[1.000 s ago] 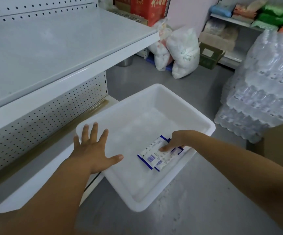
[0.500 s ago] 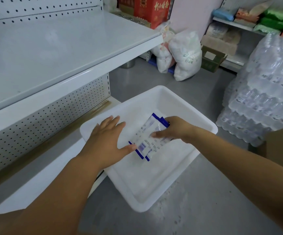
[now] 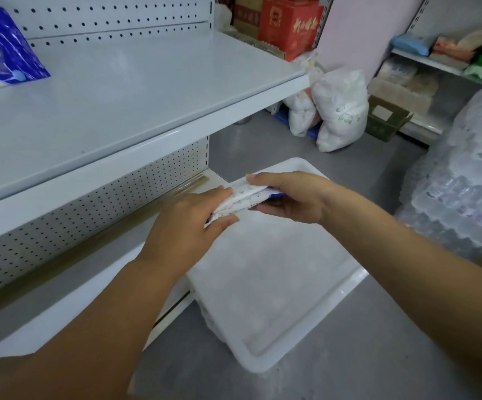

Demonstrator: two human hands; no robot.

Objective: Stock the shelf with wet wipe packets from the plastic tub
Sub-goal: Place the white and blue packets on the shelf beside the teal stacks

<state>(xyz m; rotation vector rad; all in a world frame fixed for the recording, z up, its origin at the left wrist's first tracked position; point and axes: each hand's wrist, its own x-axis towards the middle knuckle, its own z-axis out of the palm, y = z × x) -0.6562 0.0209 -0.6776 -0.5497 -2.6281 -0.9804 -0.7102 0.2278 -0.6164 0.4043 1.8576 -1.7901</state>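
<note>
The grip is two-handed: the left hand (image 3: 189,226) and the right hand (image 3: 290,197) each pinch one end of a thin stack of wet wipe packets (image 3: 241,199), held in the air above the plastic tub (image 3: 274,287) and lower than the shelf (image 3: 124,93). The packets look slick, so if either hand loosens during the lift, one could slide out and drop, or snag on the shelf's front lip.

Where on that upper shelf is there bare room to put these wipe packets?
The upper shelf is bare from the blue bag at its far left to its right end, front lip to pegboard back. The wipe packets should fit anywhere there. Crowded: the floor on the right, with bottled water packs and white sacks.
</note>
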